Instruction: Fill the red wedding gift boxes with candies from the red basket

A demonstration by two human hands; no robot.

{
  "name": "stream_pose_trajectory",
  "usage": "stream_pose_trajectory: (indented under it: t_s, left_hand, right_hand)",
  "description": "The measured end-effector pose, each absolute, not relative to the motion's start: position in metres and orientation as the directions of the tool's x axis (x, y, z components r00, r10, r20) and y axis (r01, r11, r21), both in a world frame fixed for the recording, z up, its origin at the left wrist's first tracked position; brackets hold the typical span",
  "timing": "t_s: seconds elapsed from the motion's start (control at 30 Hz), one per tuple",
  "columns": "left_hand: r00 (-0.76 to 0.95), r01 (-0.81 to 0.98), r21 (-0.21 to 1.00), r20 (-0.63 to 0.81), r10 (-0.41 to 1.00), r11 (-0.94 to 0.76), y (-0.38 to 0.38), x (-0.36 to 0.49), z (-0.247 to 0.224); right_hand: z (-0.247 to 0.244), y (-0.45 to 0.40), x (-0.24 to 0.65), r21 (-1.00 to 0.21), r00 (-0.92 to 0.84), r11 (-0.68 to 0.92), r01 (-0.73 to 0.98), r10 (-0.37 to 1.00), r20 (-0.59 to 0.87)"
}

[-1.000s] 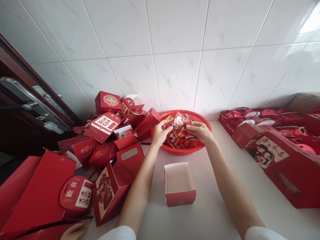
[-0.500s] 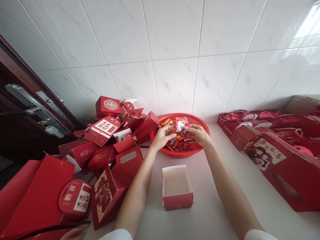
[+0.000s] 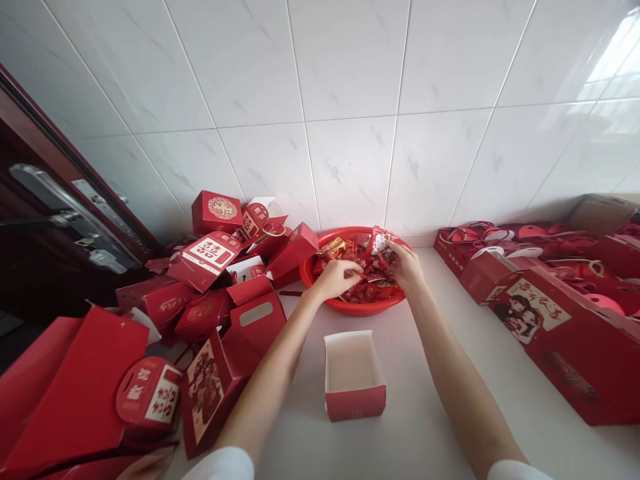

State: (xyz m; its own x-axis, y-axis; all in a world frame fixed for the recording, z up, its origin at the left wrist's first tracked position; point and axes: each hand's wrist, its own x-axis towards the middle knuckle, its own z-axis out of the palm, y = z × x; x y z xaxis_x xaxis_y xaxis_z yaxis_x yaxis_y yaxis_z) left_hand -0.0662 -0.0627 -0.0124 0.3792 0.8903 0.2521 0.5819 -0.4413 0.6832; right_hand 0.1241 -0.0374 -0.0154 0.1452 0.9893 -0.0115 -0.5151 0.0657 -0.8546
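A red plastic basket stands against the tiled wall, full of wrapped candies in shiny red, with some gold wrappers. Over its left side my left hand is closed, fingertips pinched among the red wrappers; what they grip is mostly hidden. At the basket's right side, my right hand holds a red-and-white candy packet between thumb and fingers. Between my forearms an open red box with a pale inside sits on the white counter, untouched.
Red gift boxes lie heaped on the left. A long red carton and several handled boxes stand on the right. Part of another hand shows at the lower left. A dark door with a metal handle is far left.
My hands have moved apart over the basket. The right hand has shifted right with the packet, while the left hand has closed and reached into the candies.
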Motion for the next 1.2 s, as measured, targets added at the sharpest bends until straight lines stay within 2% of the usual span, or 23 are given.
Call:
stream_pose_trajectory:
  t_s: [0.07,0.1,0.13,0.2,0.33,0.53,0.67,0.87,0.97,1.2]
  left_hand:
    - [0.548,0.660,0.613,0.002,0.836,-0.434,-0.062,-0.058,-0.007]
    - [0.581,0.698,0.574,-0.102,0.807,-0.430,-0.060,-0.053,-0.005]
    - [0.584,0.735,0.533,-0.181,0.791,-0.420,-0.058,-0.049,-0.004]
    - [0.553,0.787,0.470,-0.251,0.794,-0.399,-0.053,-0.042,-0.002]
    - [0.538,0.816,0.409,-0.277,0.796,-0.409,-0.043,-0.032,0.001]
    - [0.538,0.817,0.405,-0.279,0.795,-0.411,-0.037,-0.026,-0.006]
    - [0.516,0.800,0.467,-0.216,0.829,-0.376,-0.038,-0.033,-0.008]
    - [0.467,0.715,0.593,-0.010,0.884,-0.371,-0.041,-0.046,-0.003]
    - [0.467,0.725,0.586,-0.031,0.884,-0.363,-0.042,-0.046,-0.006]
    - [0.503,0.783,0.487,-0.128,0.855,-0.387,-0.047,-0.038,-0.010]
  right_hand:
    - [-0.015,-0.037,0.125,-0.841,0.165,0.065,-0.536,0.986,-0.028]
    - [-0.015,-0.037,0.125,-0.836,0.169,0.062,-0.545,0.985,-0.037]
    - [-0.014,-0.037,0.125,-0.834,0.171,0.057,-0.549,0.984,-0.046]
    - [-0.013,-0.037,0.124,-0.824,0.182,0.046,-0.564,0.981,-0.070]
    - [-0.011,-0.038,0.122,-0.801,0.203,0.029,-0.598,0.972,-0.117]
    - [-0.012,-0.038,0.122,-0.807,0.150,-0.042,-0.589,0.975,-0.161]
    - [-0.014,-0.036,0.124,-0.800,0.155,-0.051,-0.598,0.972,-0.178]
    - [-0.015,-0.034,0.126,-0.796,0.200,-0.013,-0.605,0.965,-0.168]
    - [-0.016,-0.034,0.126,-0.803,0.213,0.005,-0.597,0.965,-0.153]
    - [-0.022,-0.031,0.128,-0.863,0.215,0.076,-0.500,0.976,-0.039]
